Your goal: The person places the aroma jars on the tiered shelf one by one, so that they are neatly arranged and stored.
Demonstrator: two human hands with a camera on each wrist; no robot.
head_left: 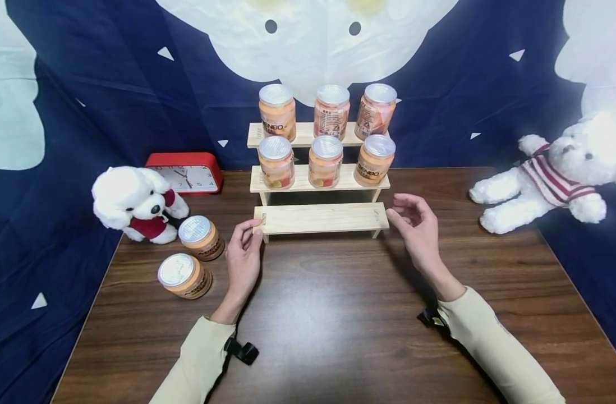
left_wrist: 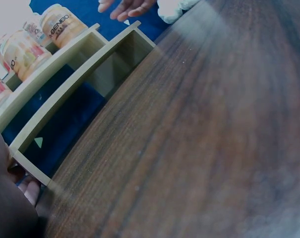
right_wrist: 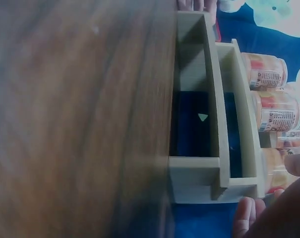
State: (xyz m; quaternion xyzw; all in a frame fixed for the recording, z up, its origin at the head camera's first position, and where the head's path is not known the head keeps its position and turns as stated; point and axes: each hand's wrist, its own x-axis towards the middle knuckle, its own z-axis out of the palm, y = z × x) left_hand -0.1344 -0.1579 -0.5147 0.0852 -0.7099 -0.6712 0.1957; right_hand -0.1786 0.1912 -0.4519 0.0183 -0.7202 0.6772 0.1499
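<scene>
A three-step wooden display stand (head_left: 320, 217) stands toward the back of the table, its lowest step bare. My left hand (head_left: 244, 255) holds the left end of that step between thumb and fingers; some fingers are hidden behind the stand's side in the left wrist view. Beside the step's right end is my right hand (head_left: 418, 230), fingers loosely bent and nothing held. Three silver-lidded jars (head_left: 325, 163) line the middle step. Three more jars (head_left: 331, 112) line the top step. Two jars with orange contents, one nearer (head_left: 185, 276) and one farther (head_left: 202, 238), stand left of my left hand.
A white plush dog (head_left: 136, 205) sits at the left in front of a red alarm clock (head_left: 184, 173). At the right is a white teddy bear (head_left: 550, 174) in a striped sweater. Dark blue patterned cloth (head_left: 126, 84) hangs behind the brown wooden table (head_left: 328, 336).
</scene>
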